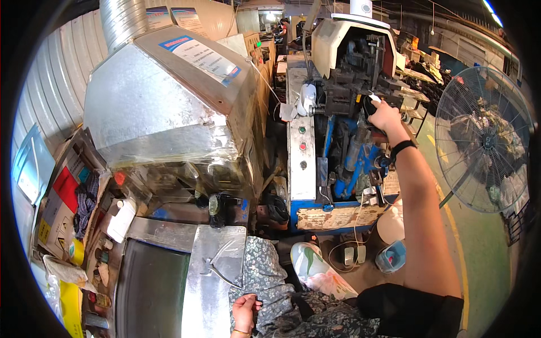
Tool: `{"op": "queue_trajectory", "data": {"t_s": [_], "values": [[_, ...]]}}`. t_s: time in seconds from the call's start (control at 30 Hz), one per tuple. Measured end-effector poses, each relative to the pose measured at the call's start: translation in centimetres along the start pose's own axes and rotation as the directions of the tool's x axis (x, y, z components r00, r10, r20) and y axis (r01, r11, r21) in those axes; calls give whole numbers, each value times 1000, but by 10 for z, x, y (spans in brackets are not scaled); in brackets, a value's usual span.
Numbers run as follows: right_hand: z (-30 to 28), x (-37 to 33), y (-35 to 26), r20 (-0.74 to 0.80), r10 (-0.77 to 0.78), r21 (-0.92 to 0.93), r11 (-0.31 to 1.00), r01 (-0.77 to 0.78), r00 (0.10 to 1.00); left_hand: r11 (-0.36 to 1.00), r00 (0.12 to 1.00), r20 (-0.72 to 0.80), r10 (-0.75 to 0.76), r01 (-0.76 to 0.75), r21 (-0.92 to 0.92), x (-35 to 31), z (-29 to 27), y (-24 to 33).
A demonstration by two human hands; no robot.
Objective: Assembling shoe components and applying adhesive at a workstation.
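Pale piece: a small white piece (pixel 374 98) is showing at the fingertips of the right hand, against the working head of the machine (pixel 345 90); its shape is too small to make out.
Right hand: the right hand (pixel 386 116) is bending its fingers at the machine head, arm outstretched; whether it is gripping the piece or only touching it, cannot tell.
Left hand: the left hand (pixel 244 311) is resting low by the patterned garment (pixel 262 265), fingers loosely curled, a slight gap at the thumb; cannot tell if anything small is inside.
Stage: handling at the machine is looking under way, not finished. No certain finished piece is showing, so how much is done or left, cannot tell.
Metal worktop: a thin forked piece (pixel 221 265) is lying on the metal worktop (pixel 197 312), out of both hands; done or waiting, unclear.
Belt: a dark belt (pixel 151 287) is running alongside the worktop's left edge, below a large metal hood (pixel 160 101).
Right side: a caged fan (pixel 483 141) is standing beyond the right arm; a blue bin (pixel 391 257) is sitting on the floor nearer in.
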State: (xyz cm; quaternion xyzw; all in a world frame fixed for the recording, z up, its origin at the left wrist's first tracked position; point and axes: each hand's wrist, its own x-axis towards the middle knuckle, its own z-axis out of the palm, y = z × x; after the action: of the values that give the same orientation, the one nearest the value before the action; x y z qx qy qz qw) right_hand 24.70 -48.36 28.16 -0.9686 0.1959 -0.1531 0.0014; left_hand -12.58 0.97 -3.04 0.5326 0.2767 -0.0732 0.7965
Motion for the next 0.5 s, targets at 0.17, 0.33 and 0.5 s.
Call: {"op": "queue_trajectory", "data": {"t_s": [0.17,0.33,0.5], "values": [[22,-38,-9,-71,19,-10,1000,-20,997,999,999,0,34,-34,9,4,-4,-3],[25,-49,15,-34,-42,-36,999,41,999,999,999,10,35,-35,27,8,0,2],[57,-76,49,-218,73,407,913,23,973,997,998,38,57,-59,41,5,-2,-4]]}}
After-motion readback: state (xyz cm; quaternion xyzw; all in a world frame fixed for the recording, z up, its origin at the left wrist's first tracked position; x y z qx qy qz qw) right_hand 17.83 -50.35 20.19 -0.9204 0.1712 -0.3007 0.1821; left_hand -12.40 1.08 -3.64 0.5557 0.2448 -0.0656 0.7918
